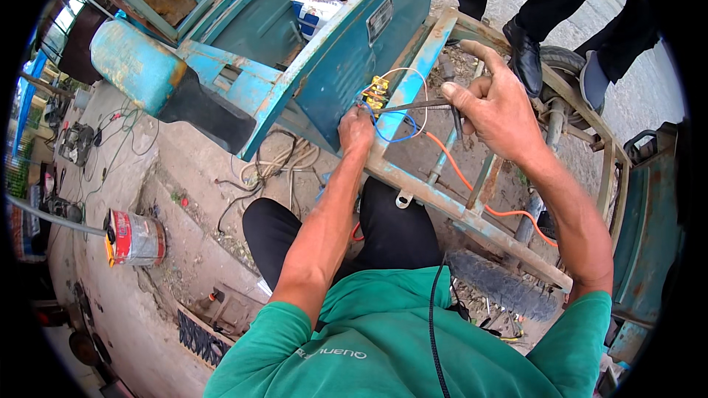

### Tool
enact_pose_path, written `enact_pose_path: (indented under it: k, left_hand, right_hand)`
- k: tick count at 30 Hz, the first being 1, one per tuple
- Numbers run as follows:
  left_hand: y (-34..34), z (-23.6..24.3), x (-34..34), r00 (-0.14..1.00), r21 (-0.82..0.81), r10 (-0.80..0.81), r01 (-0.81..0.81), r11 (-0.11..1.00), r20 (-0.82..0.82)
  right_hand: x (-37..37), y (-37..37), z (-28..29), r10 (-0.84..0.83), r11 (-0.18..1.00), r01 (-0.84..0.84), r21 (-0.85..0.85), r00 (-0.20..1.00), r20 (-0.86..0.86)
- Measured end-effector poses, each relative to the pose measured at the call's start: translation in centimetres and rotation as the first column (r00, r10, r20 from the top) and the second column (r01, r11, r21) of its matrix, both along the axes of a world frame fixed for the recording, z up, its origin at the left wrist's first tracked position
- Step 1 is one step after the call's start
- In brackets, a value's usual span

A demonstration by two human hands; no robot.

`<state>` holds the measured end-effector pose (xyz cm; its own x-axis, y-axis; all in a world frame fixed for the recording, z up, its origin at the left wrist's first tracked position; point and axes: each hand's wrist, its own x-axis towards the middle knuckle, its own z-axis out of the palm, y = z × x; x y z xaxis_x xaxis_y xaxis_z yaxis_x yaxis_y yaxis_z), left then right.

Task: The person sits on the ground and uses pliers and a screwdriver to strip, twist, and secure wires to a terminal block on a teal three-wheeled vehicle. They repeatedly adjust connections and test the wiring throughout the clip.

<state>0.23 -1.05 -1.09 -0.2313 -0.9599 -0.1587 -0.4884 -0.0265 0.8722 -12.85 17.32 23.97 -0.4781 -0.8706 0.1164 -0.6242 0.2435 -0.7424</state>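
Note:
My left hand (357, 130) is closed at the lower edge of a blue metal panel (363, 44). Its fingertips are pressed together beside a yellow terminal block (377, 93), and what they pinch is too small to make out. White wire (425, 92) and blue wire (398, 138) loop out from the block. To the right, my right hand (493, 107) has its index finger stretched out and its other fingers curled around the dark end of a thin rod-shaped tool (417, 106). The tool's shaft reaches left to the block, close to my left fingertips.
A rusty blue frame (442, 199) with a wheel (505, 284) lies before me. An orange cable (461, 172) runs through it. Another person's legs (549, 7) stand at the far right. Coiled cables (284, 166) and a red-and-white bucket (136, 237) are to the left.

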Motion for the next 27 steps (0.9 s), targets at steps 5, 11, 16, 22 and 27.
enact_pose_path:
  k: [5, 11, 16, 22, 27]
  left_hand:
    - [-0.3, -0.6, 0.1, 0.998, -0.07, -0.023, 0.027, 0.997, 0.056]
    - [-0.1, -0.3, -0.1, 0.999, -0.035, 0.011, -0.01, 0.999, 0.05]
    - [-0.1, -0.1, 0.2, 1.0, 0.001, 0.005, -0.005, 1.0, 0.016]
    - [0.1, 0.0, 0.0, 0.999, -0.016, 0.014, -0.013, 1.0, 0.048]
    - [-0.1, -0.2, 0.1, 1.0, -0.009, -0.006, 0.006, 1.0, -0.004]
  right_hand:
    - [-0.7, 1.4, -2.0, 0.242, 0.931, -0.309, -0.192, 0.92, -0.307]
    - [-2.0, 1.3, -0.1, 0.389, 0.777, -0.624, -0.087, 0.584, -0.713]
    - [-2.6, 0.5, 0.4, 0.292, 0.788, -0.612, -0.064, 0.464, -0.836]
    - [-2.3, -0.1, 0.9, 0.202, 0.97, -0.236, 0.066, 0.617, -0.76]
    - [-2.7, -1.2, 1.1, 0.101, 0.959, -0.053, 0.279, 0.982, -0.161]
